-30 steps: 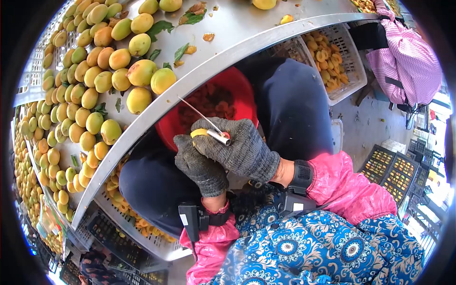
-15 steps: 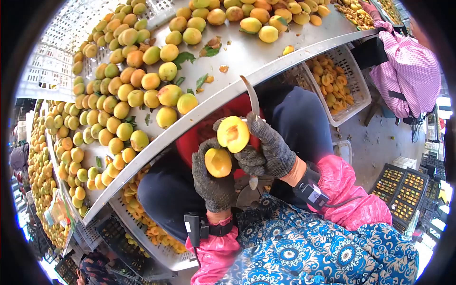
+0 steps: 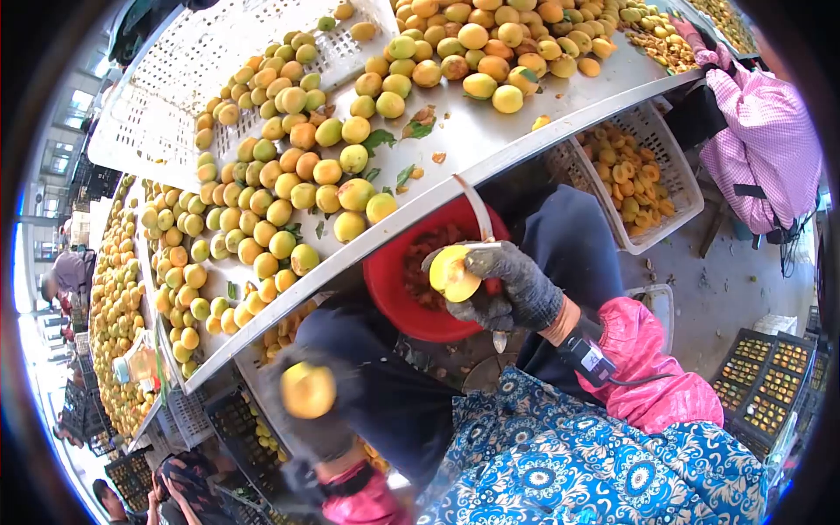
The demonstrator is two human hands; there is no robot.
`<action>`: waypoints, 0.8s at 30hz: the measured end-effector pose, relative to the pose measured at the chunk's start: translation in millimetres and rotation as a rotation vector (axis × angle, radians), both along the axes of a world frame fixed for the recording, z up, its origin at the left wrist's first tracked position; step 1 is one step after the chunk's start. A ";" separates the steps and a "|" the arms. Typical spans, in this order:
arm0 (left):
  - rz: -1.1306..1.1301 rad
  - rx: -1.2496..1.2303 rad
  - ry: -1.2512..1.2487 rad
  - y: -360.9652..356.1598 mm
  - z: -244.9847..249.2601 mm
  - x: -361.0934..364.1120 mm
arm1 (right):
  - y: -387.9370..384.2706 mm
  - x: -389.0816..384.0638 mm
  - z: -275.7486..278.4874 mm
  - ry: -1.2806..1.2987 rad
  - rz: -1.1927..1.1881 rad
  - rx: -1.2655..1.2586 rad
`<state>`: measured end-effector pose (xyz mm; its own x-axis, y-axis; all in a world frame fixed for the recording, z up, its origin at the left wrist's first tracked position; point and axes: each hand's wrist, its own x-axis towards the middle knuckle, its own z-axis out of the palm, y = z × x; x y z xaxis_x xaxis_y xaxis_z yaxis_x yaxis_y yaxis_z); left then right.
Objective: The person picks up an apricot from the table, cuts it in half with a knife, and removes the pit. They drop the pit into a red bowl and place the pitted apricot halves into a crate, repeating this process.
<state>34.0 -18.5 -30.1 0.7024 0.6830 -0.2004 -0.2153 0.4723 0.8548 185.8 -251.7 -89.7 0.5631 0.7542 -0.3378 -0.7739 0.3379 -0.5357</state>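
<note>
My right hand [image 3: 512, 284], in a dark grey knit glove, is closed around a knife with a curved blade [image 3: 475, 206]. The same hand grips a yellow apricot half [image 3: 453, 273] in its fingertips, above a red bucket [image 3: 385, 302] holding brownish scraps. Off to the left, over my knee and close to a crate beneath the table edge, my left hand [image 3: 319, 424] is smeared by motion. Another apricot half [image 3: 308, 390] shows in it, cut face up; the fingers themselves are blurred.
Whole apricots [image 3: 289, 188] cover much of the metal table [image 3: 472, 131], beside a tipped white crate [image 3: 144, 131]. Below its edge, a white crate [image 3: 691, 210] holds apricot halves. Black trays [image 3: 761, 376] of fruit lie at right. Other people sit nearby.
My left hand has moved left and down, away from my right hand, carrying an apricot half. The right hand keeps its half and the knife. The red bucket now shows more fully.
</note>
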 end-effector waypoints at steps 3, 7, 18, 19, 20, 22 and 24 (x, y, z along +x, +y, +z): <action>-0.103 0.928 0.579 51.7 33.2 -34.4 | -3.0 -1.4 2.2 -0.078 0.019 -0.024; -0.033 1.043 0.641 59.2 28.0 -40.2 | 4.2 -3.1 35.7 -0.184 0.046 -0.107; -0.354 -0.114 -0.052 -97.0 -26.8 59.4 | 25.5 -28.7 34.3 -0.577 0.021 -0.354; -0.353 -0.123 -0.049 -99.6 -42.4 58.0 | 26.6 -29.6 28.1 -0.726 -0.054 -0.395; -0.250 -0.065 0.116 -101.5 -58.6 57.3 | 26.4 -30.3 24.0 -0.877 -0.129 -0.434; -0.152 -0.013 0.280 -104.8 -68.6 55.5 | 14.5 -23.8 26.6 -0.968 -0.031 -0.595; -0.110 -0.168 0.211 -106.4 -59.2 56.7 | 5.0 -13.8 28.7 -1.049 0.016 -0.591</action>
<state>90.7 -124.9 -89.3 0.7012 0.5501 -0.4536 0.0190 0.6215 0.7832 172.0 -246.7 -61.0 0.7629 0.6462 -0.0170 0.1289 -0.1779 -0.9756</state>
